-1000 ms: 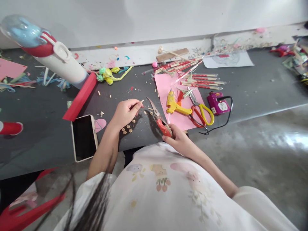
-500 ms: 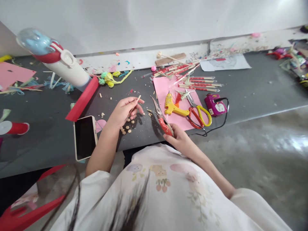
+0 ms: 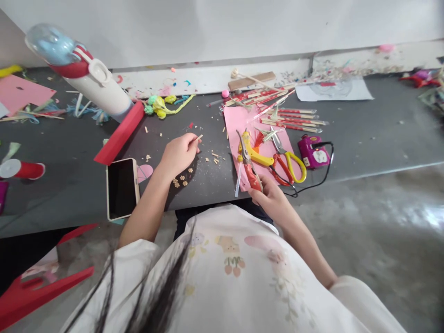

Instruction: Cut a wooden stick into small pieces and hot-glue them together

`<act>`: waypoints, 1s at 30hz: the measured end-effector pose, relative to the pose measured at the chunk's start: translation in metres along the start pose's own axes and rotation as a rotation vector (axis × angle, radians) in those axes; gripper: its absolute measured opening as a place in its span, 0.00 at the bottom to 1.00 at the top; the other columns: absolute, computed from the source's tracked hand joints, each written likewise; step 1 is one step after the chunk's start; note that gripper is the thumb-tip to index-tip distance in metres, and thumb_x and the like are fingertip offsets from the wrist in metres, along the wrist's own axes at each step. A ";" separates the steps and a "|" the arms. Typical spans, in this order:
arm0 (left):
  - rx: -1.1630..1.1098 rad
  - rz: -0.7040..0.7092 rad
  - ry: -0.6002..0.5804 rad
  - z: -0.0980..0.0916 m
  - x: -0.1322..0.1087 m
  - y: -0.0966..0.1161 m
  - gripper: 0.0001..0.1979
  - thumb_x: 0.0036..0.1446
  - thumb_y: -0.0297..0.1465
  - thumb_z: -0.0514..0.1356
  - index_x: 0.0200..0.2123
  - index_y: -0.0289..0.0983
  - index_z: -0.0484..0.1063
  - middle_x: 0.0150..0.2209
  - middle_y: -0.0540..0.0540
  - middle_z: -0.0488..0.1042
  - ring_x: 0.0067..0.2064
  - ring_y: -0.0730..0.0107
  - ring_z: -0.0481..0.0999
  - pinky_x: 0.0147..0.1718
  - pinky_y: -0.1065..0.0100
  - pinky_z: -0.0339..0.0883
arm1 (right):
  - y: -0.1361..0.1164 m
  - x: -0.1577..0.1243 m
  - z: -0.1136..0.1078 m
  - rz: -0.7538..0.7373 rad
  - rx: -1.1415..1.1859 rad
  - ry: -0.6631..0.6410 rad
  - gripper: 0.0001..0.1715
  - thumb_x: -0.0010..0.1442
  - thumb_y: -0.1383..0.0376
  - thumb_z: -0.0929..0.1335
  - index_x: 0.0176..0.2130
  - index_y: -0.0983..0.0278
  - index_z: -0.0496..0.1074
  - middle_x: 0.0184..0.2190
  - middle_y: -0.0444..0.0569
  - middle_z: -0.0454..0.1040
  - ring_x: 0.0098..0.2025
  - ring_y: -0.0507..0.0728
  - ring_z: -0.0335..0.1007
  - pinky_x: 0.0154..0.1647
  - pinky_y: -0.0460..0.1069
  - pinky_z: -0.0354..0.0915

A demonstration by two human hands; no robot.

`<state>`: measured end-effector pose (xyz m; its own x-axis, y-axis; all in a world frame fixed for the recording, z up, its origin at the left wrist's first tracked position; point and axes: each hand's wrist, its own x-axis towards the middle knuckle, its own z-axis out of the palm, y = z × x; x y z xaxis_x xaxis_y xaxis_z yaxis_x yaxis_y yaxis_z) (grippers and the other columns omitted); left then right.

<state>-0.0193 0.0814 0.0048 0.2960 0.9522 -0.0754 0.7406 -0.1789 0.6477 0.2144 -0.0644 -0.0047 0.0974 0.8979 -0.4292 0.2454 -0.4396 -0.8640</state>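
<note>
My left hand (image 3: 181,153) is closed, pinching a short wooden stick (image 3: 199,138) whose tip pokes out past the fingers. Below it on the grey table lie several small flower-shaped wooden pieces (image 3: 182,178). Short cut bits of stick (image 3: 215,161) are scattered to its right. My right hand (image 3: 270,195) is wrapped round the red handles of pruning shears (image 3: 250,172). Their blades point away from me, over the pink paper (image 3: 236,121) and beside a yellow glue gun (image 3: 258,156). A clear glue stick (image 3: 238,180) shows just left of the shears.
Scissors (image 3: 294,169) and a purple box with a cable (image 3: 315,152) lie to the right. Wrapped sticks (image 3: 294,121) are behind. On the left are a phone (image 3: 122,189), a red bar (image 3: 121,132), a bottle (image 3: 100,95) and a thread spool (image 3: 26,169).
My right hand has carried the shears to the right, onto the pink paper beside the glue gun. My left hand's fingers have curled in round the stick, and the hand has shifted slightly left.
</note>
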 end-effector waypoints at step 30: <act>0.060 0.134 -0.074 0.019 -0.024 0.033 0.15 0.62 0.35 0.52 0.44 0.36 0.75 0.42 0.44 0.77 0.40 0.65 0.75 0.40 0.66 0.66 | 0.009 0.017 -0.001 -0.024 -0.128 -0.091 0.21 0.53 0.57 0.67 0.45 0.63 0.63 0.32 0.43 0.69 0.33 0.54 0.64 0.35 0.49 0.60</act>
<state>0.0096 0.0480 0.0135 0.4365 0.8984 -0.0484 0.7253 -0.3196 0.6097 0.2189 -0.0535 -0.0193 0.0039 0.9001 -0.4358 0.3678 -0.4065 -0.8364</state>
